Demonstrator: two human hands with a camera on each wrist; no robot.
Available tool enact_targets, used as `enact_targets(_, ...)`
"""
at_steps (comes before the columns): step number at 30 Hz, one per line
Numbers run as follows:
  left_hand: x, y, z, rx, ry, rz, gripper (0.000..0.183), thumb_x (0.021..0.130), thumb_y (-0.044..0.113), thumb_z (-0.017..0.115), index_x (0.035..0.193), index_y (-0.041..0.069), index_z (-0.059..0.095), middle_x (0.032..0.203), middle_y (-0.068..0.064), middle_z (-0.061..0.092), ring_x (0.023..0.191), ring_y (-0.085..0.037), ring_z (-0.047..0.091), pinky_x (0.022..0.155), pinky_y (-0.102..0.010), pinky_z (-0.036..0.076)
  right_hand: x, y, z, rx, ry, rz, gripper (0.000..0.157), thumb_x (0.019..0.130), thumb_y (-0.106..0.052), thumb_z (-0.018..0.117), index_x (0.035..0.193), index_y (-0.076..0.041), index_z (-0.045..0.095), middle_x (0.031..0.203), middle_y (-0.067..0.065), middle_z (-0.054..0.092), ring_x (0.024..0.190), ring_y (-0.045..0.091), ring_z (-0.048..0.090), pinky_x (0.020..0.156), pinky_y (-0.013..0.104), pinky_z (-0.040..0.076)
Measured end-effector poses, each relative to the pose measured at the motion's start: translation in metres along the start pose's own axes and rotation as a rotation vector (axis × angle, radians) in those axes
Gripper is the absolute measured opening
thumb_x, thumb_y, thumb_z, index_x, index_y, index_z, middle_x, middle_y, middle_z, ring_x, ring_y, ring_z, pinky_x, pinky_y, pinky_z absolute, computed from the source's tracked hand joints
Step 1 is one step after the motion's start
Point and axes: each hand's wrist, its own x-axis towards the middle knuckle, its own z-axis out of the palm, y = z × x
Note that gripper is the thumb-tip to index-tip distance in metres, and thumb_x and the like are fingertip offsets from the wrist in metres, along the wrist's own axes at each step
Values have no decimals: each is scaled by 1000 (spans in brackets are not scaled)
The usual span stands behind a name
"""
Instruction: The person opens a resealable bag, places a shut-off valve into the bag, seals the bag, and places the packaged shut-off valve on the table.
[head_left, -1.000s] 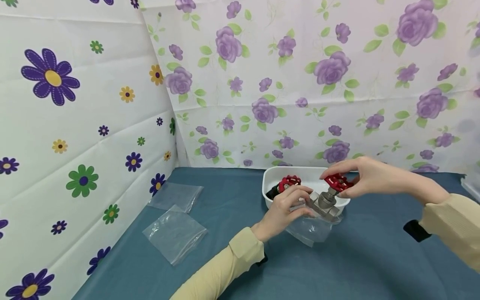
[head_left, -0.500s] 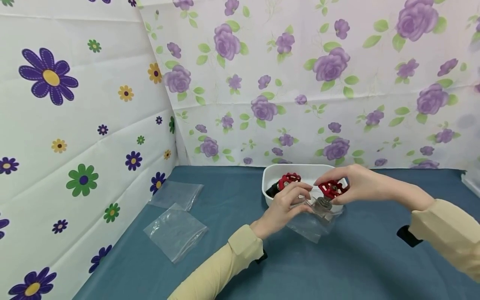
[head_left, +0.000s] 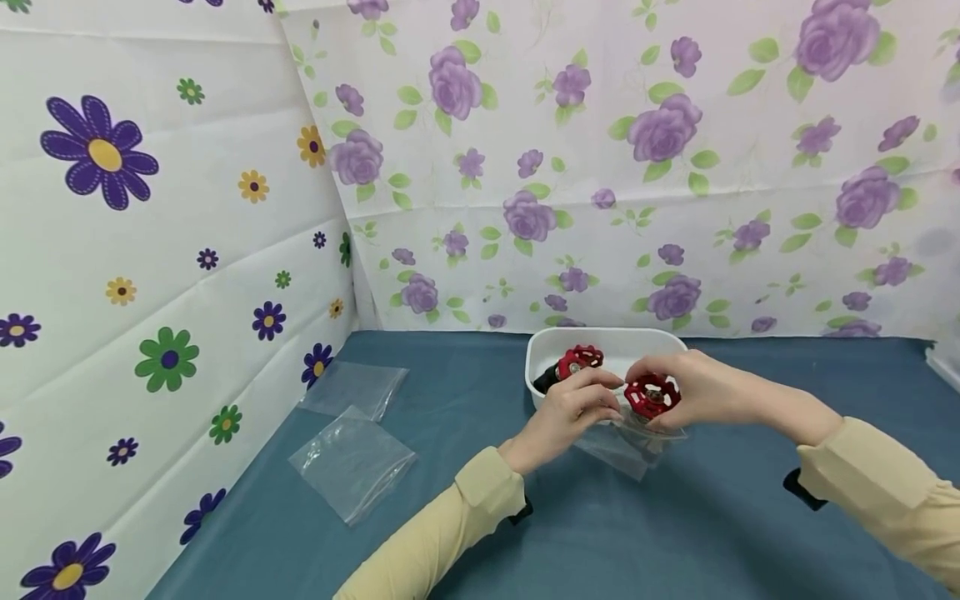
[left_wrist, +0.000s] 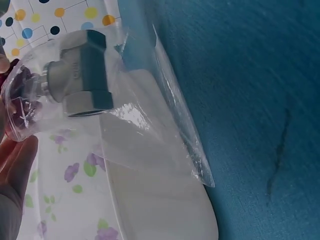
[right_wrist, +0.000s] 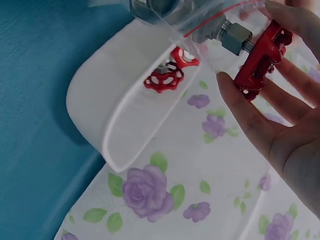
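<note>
My right hand (head_left: 712,392) grips the red handwheel (head_left: 652,396) of a metal valve, fingers and thumb around its rim. The valve's grey body (left_wrist: 82,75) is inside a clear zip bag (head_left: 622,450), as the left wrist view shows. A red line at the bag's mouth (right_wrist: 220,22) appears beside the valve stem in the right wrist view, where the handwheel (right_wrist: 262,60) is outside the bag. My left hand (head_left: 566,421) pinches the bag's edge on the left; its fingertips are partly hidden.
Behind the hands stands a white tray (head_left: 536,354) holding other valves with red handwheels (right_wrist: 165,77) and a black part (head_left: 547,380). Two flat clear bags (head_left: 352,467) lie at the left of the blue tablecloth (head_left: 465,375). Flowered cloth hangs behind.
My right hand has moved left and down with the valve, and its body has gone from above the bag into it. My left hand has stayed nearly still.
</note>
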Motion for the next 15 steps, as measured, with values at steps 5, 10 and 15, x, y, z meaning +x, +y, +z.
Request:
enact_targets(5, 0, -1, -1, 79, -13, 87, 5, 78, 6, 69, 82, 5, 67, 102, -7, 56, 94, -13, 51, 82, -17, 39, -2, 5, 7, -15, 24, 45, 55, 68, -19, 81, 112, -8, 50, 101, 1, 56, 86, 15, 56, 66, 28, 49)
enact_targets(10, 0, -2, -2, 71, -55, 188, 7, 77, 5, 70, 84, 3, 69, 95, -7, 62, 92, -9, 51, 85, -19, 38, -2, 8, 9, -13, 23, 73, 56, 68, -20, 81, 112, -9, 48, 100, 1, 55, 86, 16, 56, 66, 29, 49)
enact_targets(15, 2, -5, -1, -86, -124, 211, 9, 75, -4, 69, 84, -2, 67, 97, -13, 61, 94, -15, 54, 83, -20, 41, 1, 8, 6, 10, 11, 112, 54, 69, -19, 80, 110, -9, 47, 98, 1, 55, 83, 15, 56, 64, 29, 49)
